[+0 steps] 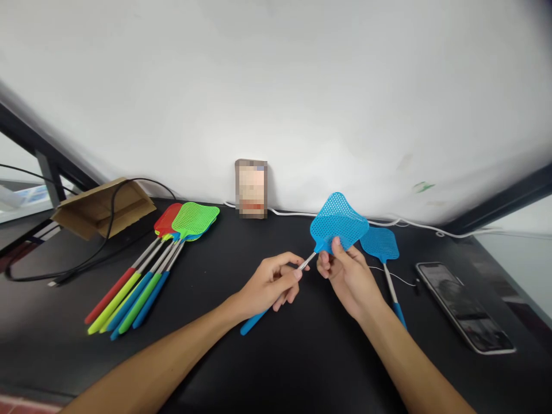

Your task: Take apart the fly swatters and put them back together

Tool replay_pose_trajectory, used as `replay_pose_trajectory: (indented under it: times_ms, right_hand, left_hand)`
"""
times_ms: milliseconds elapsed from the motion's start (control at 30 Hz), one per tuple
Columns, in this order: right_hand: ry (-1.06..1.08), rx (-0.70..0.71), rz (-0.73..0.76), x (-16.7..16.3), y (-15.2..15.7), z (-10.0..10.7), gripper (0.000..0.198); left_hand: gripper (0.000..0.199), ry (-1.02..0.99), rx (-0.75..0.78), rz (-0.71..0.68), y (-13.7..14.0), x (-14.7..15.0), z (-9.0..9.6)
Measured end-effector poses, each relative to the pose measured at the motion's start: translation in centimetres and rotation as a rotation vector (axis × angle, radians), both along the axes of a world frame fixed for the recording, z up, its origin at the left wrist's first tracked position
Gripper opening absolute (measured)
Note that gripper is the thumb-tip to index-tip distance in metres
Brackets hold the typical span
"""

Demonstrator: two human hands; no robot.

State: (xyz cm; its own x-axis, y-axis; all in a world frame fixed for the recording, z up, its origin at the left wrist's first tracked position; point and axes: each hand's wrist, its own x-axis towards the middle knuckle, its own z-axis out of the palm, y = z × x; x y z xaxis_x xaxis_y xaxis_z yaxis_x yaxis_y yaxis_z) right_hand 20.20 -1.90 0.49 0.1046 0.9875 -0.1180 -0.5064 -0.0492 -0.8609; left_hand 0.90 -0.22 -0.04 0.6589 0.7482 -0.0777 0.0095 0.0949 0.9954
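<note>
A blue fly swatter (pixel 339 221) with a perforated head and a metal shaft is raised over the black table, tilted with its head up and to the right. My left hand (pixel 276 282) is closed on its shaft, and the blue handle end sticks out below that hand. The lower edge of the head is pinched between thumb and fingers of my right hand (pixel 347 270). Just behind my right hand lies a second blue fly swatter (pixel 382 244). At the left, several fly swatters (pixel 196 218) in red, yellow, green and blue rest in an overlapping bunch.
An open cardboard box (pixel 103 207) lies at the back left, with a black cable (pixel 112 210) looping over it. One phone (pixel 466 307) rests at the right. A pixelated upright object (pixel 251 188) leans against the white wall, where a white cable (pixel 293 214) runs along the table's back edge.
</note>
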Motion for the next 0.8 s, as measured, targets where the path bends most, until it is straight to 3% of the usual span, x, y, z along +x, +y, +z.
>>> replay_pose_trajectory:
  times_ms: [333, 800]
  right_hand:
    - [-0.012, 0.01, 0.032, 0.14, 0.05, 0.11, 0.041]
    - [-0.043, 0.022, 0.033, 0.11, -0.07, 0.18, 0.035]
  left_hand:
    - [0.036, -0.003, -0.008, 0.022, 0.02, -0.05, -0.22]
    - [0.051, -0.031, -0.018, -0.002, 0.11, -0.24, -0.56]
